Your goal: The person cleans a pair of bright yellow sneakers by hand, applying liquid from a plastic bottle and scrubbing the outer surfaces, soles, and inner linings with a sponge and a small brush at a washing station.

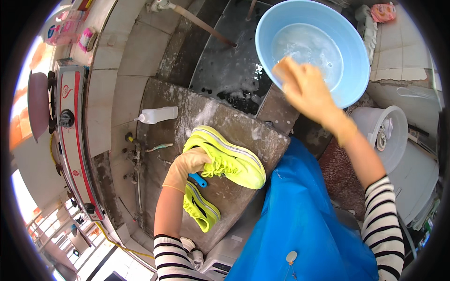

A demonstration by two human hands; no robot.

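My left hand (191, 163), in a thin pale orange glove, is tucked into the opening of a neon yellow sneaker (228, 158) and holds it tilted above a wet stone slab (242, 207). Its matching sneaker (200, 207) lies on the slab below, beside a blue handle (198, 180) that is partly hidden. My right hand (302, 84), gloved too and blurred, is over the near rim of a light blue basin (353, 84) with cloudy water. Something tan seems to be at its fingers; whether it is held is unclear. A white squeeze bottle (158, 115) lies at the slab's far left.
A water-filled trough (225, 66) with foam lies beyond the slab. A toothbrush (160, 147) and metal pipes (138, 175) are at the left, near a gas stove (72, 123). A translucent bucket (393, 151) stands at the right, and a blue apron (299, 217) covers my front.
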